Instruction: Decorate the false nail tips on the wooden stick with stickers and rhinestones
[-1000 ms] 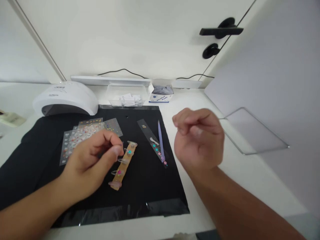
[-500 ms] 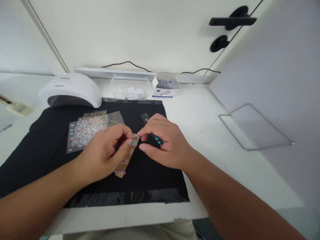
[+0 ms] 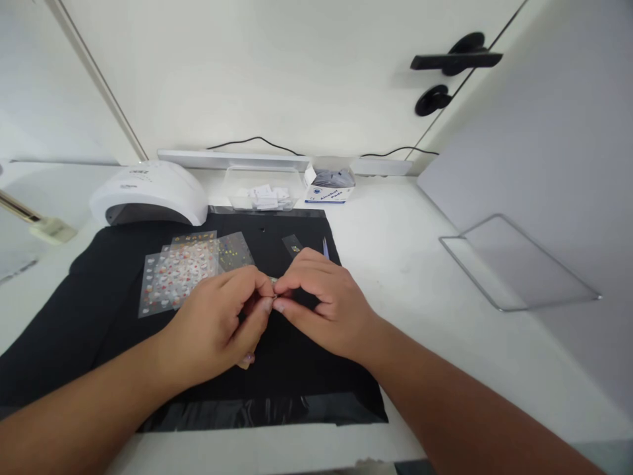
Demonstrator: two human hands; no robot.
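Observation:
My left hand [image 3: 225, 316] is closed in a pinch on a tan strip decorated with small gem flowers [image 3: 246, 361]. Most of the strip is hidden behind that hand; its lower end pokes out below the fingers. My right hand [image 3: 329, 307] is also closed, thumb and forefinger pinching at the strip's upper end, right against my left fingertips. What exactly lies between the touching fingertips is too small to make out. Just beyond the right hand a clear sticker strip [image 3: 291, 245] lies partly covered, and the tips of tweezers [image 3: 325, 247] show beside it.
Clear sticker sheets [image 3: 180, 270] overlap on the black mat [image 3: 316, 376], left of my hands. Behind stand a white nail lamp [image 3: 148, 191], a clear tray [image 3: 232, 181] of small white packets, and an alcohol pads box [image 3: 329, 191]. A metal wire frame [image 3: 499, 310] stands at the right.
My right fingers have closed from a loose curl into a pinch against my left fingertips. The strip has tilted and now shows less. The view has shifted slightly, so the tweezers' tips appear.

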